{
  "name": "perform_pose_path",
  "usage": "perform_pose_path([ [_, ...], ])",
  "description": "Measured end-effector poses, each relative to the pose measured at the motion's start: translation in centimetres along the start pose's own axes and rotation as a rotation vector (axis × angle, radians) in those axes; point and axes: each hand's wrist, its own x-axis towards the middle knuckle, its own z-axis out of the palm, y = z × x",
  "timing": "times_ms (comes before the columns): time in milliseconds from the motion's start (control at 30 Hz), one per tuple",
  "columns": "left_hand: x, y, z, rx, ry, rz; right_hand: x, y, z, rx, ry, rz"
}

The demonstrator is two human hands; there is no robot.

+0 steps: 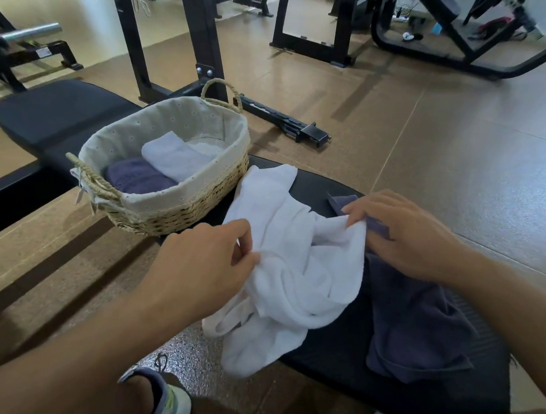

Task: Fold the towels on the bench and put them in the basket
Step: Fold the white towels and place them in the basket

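A crumpled white towel point(297, 260) lies across the black bench point(335, 360), part of it hanging over the near-left edge. My left hand point(206, 260) pinches its left edge. My right hand point(405, 232) grips its upper right edge. A rumpled dark purple towel point(418, 327) lies to the right, partly under my right hand. The wicker basket point(181, 210) with a cloth liner stands on the bench to the left. Inside it are a folded purple towel point(138, 178) and a folded white towel point(175, 158).
A black weight rack point(180, 38) stands behind the basket, with a loose black bar point(284, 120) on the floor. More gym machines point(438, 40) fill the background. My two shoes point(167, 400) stand on the brown floor below the bench.
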Motion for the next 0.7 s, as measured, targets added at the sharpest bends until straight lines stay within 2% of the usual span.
perform_pose_path([
  [67,0.4,-0.4,-0.1,-0.028,0.032,-0.033,-0.3,-1.0,-0.3,0.131,0.14,0.042],
  [200,0.8,-0.7,-0.1,-0.099,0.067,-0.033,-0.4,-4.3,-0.8,0.593,0.483,0.138],
  [333,1.4,-1.1,0.1,-0.184,0.144,-0.039,0.0,-6.5,-1.8,0.981,0.663,0.274],
  [400,2.0,-1.4,0.0,-0.271,0.246,-0.041,0.0,-6.5,-2.6,0.99,0.695,0.321],
  [467,2.7,-1.8,-0.2,-0.42,0.35,-0.061,-0.4,-5.6,-3.3,0.849,0.575,0.283],
  [600,4.3,-2.5,-0.5,-0.759,0.438,-0.246,-2.3,-3.5,-4.3,0.518,0.119,0.103],
  [700,4.6,-2.5,-0.5,-0.909,0.477,-0.318,-3.5,-3.2,-5.4,0.419,-0.003,0.081],
])
